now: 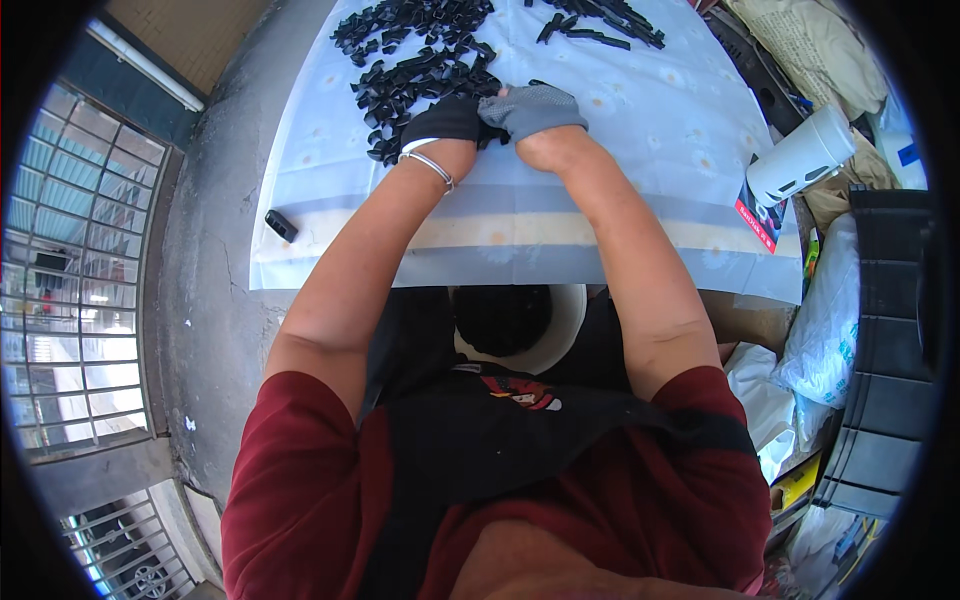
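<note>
My left hand [445, 121], in a black glove, rests at the near edge of a heap of small black curved pieces [425, 80]. My right hand [543, 110], in a grey fingerless-looking glove, meets it fingertips to fingertips. Both hands are closed, and whatever lies between their fingers is hidden by the gloves. A bit of black shows just beyond the right knuckles. Farther to the right on the table [640, 170] lie long black strips [605, 22]. The tabletop has a pale, flower-printed plastic cover.
A white cylindrical container [803, 157] stands by the right edge, next to a red and black card [757, 228]. Near the left edge lies a small black device [281, 226]. Below the table is a white bucket [574, 328] with black contents. A black plastic crate [880, 300] and bags [828, 310] line the right.
</note>
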Tool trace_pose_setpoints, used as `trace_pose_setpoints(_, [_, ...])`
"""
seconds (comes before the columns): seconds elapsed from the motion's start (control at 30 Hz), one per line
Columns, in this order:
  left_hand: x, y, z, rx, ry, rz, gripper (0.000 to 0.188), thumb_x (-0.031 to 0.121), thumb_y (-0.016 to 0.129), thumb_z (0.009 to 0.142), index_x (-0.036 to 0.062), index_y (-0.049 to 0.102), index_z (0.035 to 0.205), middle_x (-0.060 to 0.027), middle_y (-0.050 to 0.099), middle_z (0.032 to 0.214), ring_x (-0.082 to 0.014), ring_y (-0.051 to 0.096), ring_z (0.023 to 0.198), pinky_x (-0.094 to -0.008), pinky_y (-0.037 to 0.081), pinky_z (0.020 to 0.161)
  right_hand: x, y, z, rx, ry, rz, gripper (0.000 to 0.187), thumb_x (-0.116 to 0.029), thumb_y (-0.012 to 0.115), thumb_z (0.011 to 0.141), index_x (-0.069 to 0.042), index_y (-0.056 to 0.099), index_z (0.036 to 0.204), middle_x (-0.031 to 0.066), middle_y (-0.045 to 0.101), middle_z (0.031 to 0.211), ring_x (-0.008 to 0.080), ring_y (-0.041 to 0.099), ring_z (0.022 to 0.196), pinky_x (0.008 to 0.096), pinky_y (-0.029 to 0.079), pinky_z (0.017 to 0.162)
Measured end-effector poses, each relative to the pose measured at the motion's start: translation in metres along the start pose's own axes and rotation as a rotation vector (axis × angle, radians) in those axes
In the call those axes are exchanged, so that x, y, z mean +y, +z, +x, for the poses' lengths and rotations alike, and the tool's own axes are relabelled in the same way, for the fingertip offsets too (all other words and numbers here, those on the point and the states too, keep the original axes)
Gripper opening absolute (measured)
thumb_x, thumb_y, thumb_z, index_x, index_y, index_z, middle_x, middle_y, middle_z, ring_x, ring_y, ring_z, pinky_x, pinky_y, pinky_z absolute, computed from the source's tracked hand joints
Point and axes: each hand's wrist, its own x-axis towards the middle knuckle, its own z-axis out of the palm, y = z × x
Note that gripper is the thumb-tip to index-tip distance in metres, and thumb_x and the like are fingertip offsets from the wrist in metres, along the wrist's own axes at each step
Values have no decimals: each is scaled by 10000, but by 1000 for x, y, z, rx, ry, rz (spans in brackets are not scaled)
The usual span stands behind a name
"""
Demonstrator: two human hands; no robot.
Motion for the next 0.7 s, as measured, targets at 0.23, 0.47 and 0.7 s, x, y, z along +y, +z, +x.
trace_pose_setpoints(0.23, [-15, -1, -40, 58, 209, -10, 181, 162, 564, 748, 52, 574, 891, -155, 584, 841, -313, 576, 775, -383, 461, 689, -14, -9, -62, 75, 102, 41, 333, -14, 444, 745, -166, 617, 985, 117, 592, 960, 288, 568, 873, 385, 457, 747])
trace_pose_setpoints(0.47, [-19, -5, -48, 165, 32, -107, 235, 139, 591, 739, 39, 572, 951, -178, 596, 881, -326, 586, 785, -374, 474, 707, -20, -15, -90, 249, 178, 153, 247, -76, 506, 741, -78, 624, 958, 128, 601, 979, 300, 553, 921, 380, 439, 812])
trace_pose_setpoints(0.7, [-29, -1, -57, 184, 53, -92, 251, 106, 569, 730, 50, 578, 975, -175, 601, 883, -321, 589, 796, -372, 474, 727, -24, -13, -82, 13, 57, 191, 205, -103, 534, 740, -96, 640, 916, 117, 612, 912, 291, 561, 863, 377, 449, 778])
